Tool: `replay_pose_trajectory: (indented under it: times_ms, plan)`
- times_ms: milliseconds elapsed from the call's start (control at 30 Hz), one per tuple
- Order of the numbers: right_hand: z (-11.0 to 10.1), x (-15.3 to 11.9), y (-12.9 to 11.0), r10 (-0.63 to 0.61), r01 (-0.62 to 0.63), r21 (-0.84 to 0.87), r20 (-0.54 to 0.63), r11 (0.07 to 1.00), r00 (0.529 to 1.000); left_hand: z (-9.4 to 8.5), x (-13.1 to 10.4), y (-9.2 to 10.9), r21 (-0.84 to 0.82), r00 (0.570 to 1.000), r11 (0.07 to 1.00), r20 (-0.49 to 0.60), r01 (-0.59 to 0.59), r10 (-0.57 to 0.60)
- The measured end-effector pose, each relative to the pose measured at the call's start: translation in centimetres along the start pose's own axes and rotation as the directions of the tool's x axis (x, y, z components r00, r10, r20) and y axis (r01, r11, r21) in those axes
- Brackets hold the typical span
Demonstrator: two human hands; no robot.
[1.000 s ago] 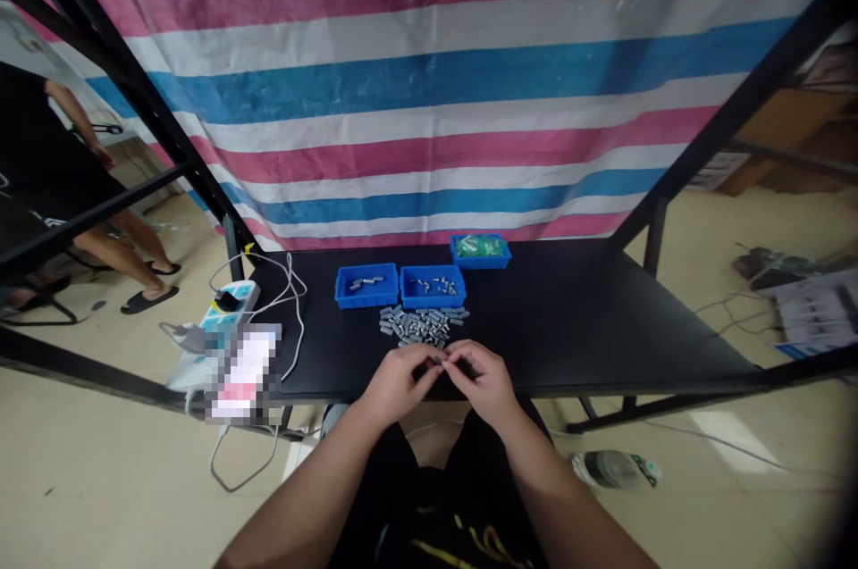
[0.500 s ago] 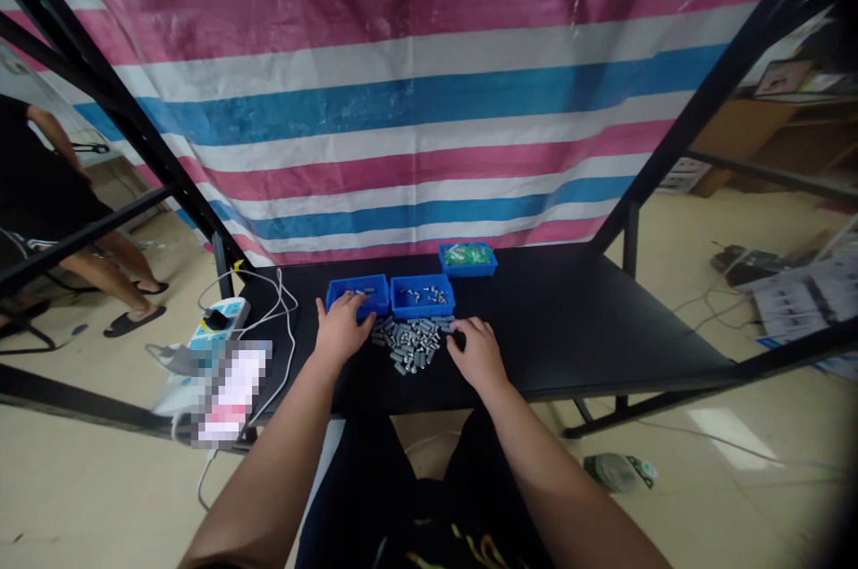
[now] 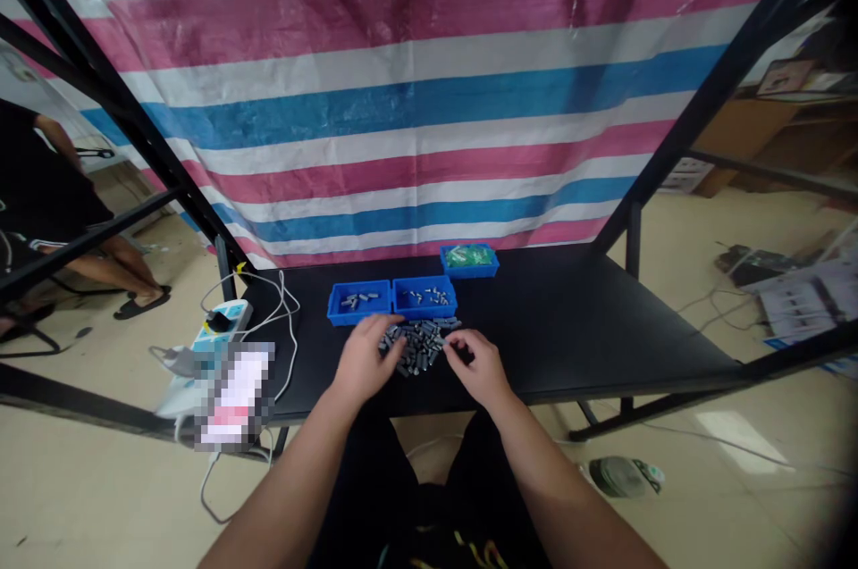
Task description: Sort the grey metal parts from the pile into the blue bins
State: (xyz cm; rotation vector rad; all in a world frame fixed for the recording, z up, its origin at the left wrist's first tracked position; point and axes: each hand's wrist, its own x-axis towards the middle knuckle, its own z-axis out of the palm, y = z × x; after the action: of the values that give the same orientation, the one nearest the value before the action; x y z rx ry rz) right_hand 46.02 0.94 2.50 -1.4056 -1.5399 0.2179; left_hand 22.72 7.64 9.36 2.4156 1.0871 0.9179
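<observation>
A pile of small grey and silver cylindrical metal pieces (image 3: 416, 351) lies loose on the black table, between my hands. My left hand (image 3: 367, 358) reaches over the pile's left side, thumb apart from the stretched fingers, nothing seen in it. At the right edge of the heap, my right hand (image 3: 478, 365) has its fingers curled and thumb and forefinger tips close together; whatever is between them is too small to make out. Behind the pile stand a left blue bin (image 3: 340, 319) with several metal pieces in it and a right blue bin (image 3: 424, 313) holding small silver parts.
A third blue bin (image 3: 492, 270) with green contents stands farther back. On the left are a power strip (image 3: 230, 316), white cables (image 3: 293, 346) and a blurred-out item (image 3: 234, 395). Black frame posts and a striped sheet (image 3: 416, 131) enclose the table. Another person (image 3: 46, 185) stands at left.
My left hand has come out of the left bin and moved down and right to the pile. My right hand's thumb and forefinger have drawn closer together by the pile's edge.
</observation>
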Motion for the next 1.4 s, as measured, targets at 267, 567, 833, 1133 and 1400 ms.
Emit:
replay_pose_trajectory:
  times_ms: [267, 567, 833, 1133, 1400]
  plan:
    - [0.8, 0.0, -0.9, -0.007, -0.002, 0.142, 0.059, 0.990, 0.998, 1.1, 0.7, 0.3, -0.232, 0.989, 0.970, 0.137, 0.079, -0.048]
    - [-0.7, 1.5, 3.5, 0.022, -0.028, -0.369, -0.019, 0.929, 1.000, -3.6, 3.4, -6.6, 0.243, 0.954, 0.925, -0.149, 0.292, -0.262]
    - [-0.8, 1.6, 2.6, -0.003, 0.021, -0.339, 0.054, 0.941, 0.999, -1.3, -0.8, -4.0, 0.087, 0.964, 0.983, -0.227, 0.162, -0.138]
    - [-1.6, 0.6, 2.1, -0.056, -0.037, 0.336, 0.262, 0.941, 0.964, 4.8, -1.9, 2.1, -0.374, 0.991, 0.925, 0.134, 0.064, -0.015]
    - [-1.4, 0.6, 2.3, -0.025, -0.081, 0.343, 0.294, 0.936, 0.956, 5.4, 0.6, 1.3, -0.292, 0.996, 0.953, 0.040, 0.084, -0.076]
